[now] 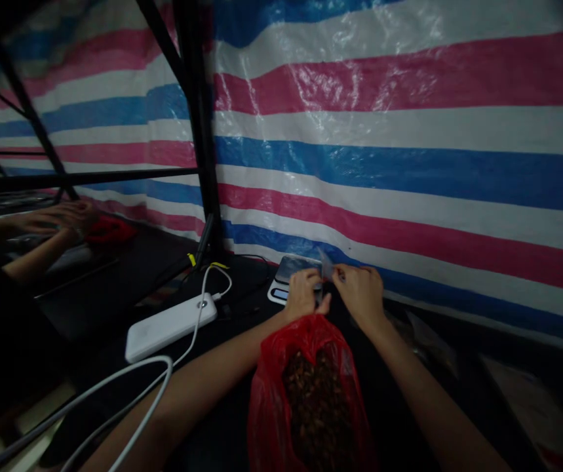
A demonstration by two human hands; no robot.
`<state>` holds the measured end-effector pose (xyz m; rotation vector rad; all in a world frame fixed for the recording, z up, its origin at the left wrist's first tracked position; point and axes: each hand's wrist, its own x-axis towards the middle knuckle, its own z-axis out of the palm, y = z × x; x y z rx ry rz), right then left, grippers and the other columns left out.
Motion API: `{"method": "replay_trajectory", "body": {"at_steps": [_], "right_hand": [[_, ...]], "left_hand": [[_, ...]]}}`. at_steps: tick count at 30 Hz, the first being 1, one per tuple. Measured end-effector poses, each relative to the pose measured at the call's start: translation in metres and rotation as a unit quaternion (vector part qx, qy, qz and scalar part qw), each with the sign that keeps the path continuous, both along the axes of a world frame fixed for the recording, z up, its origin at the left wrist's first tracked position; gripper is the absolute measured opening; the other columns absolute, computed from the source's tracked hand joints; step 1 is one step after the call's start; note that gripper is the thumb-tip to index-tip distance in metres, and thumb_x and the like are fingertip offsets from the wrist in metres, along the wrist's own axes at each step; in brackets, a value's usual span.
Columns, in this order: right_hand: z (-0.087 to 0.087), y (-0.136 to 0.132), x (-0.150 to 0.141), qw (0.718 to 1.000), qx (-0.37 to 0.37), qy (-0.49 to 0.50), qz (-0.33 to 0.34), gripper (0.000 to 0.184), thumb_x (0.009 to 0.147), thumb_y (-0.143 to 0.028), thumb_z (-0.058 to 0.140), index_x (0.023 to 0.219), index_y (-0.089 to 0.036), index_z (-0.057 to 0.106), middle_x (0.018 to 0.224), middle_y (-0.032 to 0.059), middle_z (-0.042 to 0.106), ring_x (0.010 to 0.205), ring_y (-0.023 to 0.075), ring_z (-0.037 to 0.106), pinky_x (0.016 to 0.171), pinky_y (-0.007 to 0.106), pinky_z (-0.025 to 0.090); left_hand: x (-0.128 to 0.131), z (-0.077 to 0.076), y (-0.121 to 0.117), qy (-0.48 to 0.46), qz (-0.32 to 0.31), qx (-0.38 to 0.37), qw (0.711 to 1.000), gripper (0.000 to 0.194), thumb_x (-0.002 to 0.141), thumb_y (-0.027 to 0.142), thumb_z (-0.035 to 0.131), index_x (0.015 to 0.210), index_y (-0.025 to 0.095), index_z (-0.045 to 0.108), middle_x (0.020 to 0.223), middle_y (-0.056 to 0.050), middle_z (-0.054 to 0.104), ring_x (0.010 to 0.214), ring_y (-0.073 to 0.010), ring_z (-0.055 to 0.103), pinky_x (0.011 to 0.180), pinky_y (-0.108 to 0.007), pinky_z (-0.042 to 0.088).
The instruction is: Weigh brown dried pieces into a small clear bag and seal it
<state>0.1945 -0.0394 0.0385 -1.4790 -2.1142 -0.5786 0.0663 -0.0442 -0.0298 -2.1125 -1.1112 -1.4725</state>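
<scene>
Along the far edge of the black table (246, 305), our left hand (303, 295) and right hand (360, 296) pinch a small clear plastic bag (326, 263) between them, just beside a digital scale (295, 269), while a red plastic bag (269, 400) of brown pieces sits between our forearms, within easy reach.

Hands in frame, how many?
4: left hand and right hand at the scale, plus a pair at far left, apparently a mirror reflection, though I can't be sure.
</scene>
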Motion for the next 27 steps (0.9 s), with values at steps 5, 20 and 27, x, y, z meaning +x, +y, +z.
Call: {"method": "replay_trajectory", "body": {"at_steps": [5, 20, 27], "right_hand": [[-0.001, 0.004, 0.001, 0.995, -0.065, -0.006, -0.069, 0.033, 0.085, -0.033, 0.037, 0.08, -0.02, 0.067, 0.061, 0.0072, 0.066, 0.055, 0.0185, 0.06, 0.055, 0.028, 0.031], [-0.005, 0.012, 0.011, 0.993, -0.045, 0.032, -0.102, 0.034, 0.086, -0.03, 0.035, 0.086, -0.017, 0.067, 0.068, 0.0115, 0.067, 0.063, 0.0212, 0.061, 0.061, 0.031, 0.031], [-0.016, 0.014, 0.014, 0.995, -0.067, 0.013, -0.069, 0.028, 0.083, -0.025, 0.042, 0.082, -0.014, 0.068, 0.07, 0.0133, 0.068, 0.067, 0.0234, 0.063, 0.068, 0.033, 0.037]], "left_hand": [[0.01, 0.005, -0.003, 0.346, -0.154, -0.01, 0.925, 0.027, 0.086, 0.021, 0.038, 0.109, 0.014, 0.05, 0.118, -0.012, 0.052, 0.115, -0.0167, 0.044, 0.095, -0.031, 0.039], [0.011, 0.009, -0.008, 0.275, -0.192, -0.131, 0.933, 0.057, 0.075, 0.009, 0.033, 0.131, 0.002, 0.024, 0.136, -0.021, 0.031, 0.131, -0.0219, 0.021, 0.103, -0.04, 0.033], [-0.003, 0.057, -0.002, 0.312, -0.18, -0.125, 0.925, 0.046, 0.075, 0.008, 0.037, 0.12, 0.009, 0.041, 0.126, -0.015, 0.046, 0.119, -0.0213, 0.041, 0.096, -0.038, 0.038]]}}
